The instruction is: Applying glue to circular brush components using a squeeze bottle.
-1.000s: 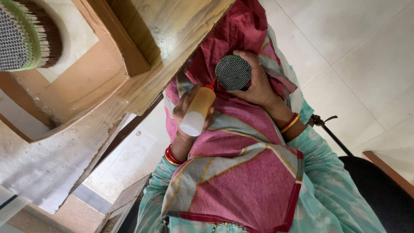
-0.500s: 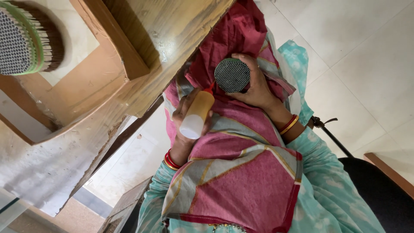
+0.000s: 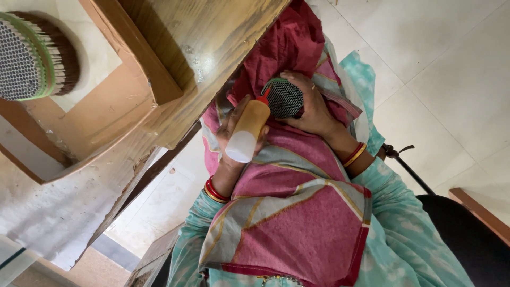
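My left hand (image 3: 234, 125) grips a yellow squeeze bottle (image 3: 248, 127) with a red nozzle and a white base. The nozzle tip touches the left edge of a small round bundle of thin tubes (image 3: 285, 98), which has a dark honeycomb face and a green band. My right hand (image 3: 313, 106) cups this bundle from the right, over the red and pink cloth (image 3: 297, 223) on my lap.
A wooden table (image 3: 212, 48) slants across the upper left, with a cardboard tray (image 3: 106, 111) on it. A larger round tube bundle (image 3: 32, 56) with a green band lies at the far left. Pale floor tiles (image 3: 441, 64) fill the right, and a dark chair (image 3: 467, 234) sits at lower right.
Both hands stay together over my lap. The small bundle has dropped slightly in my right hand, and the bottle's nozzle stays at its edge.
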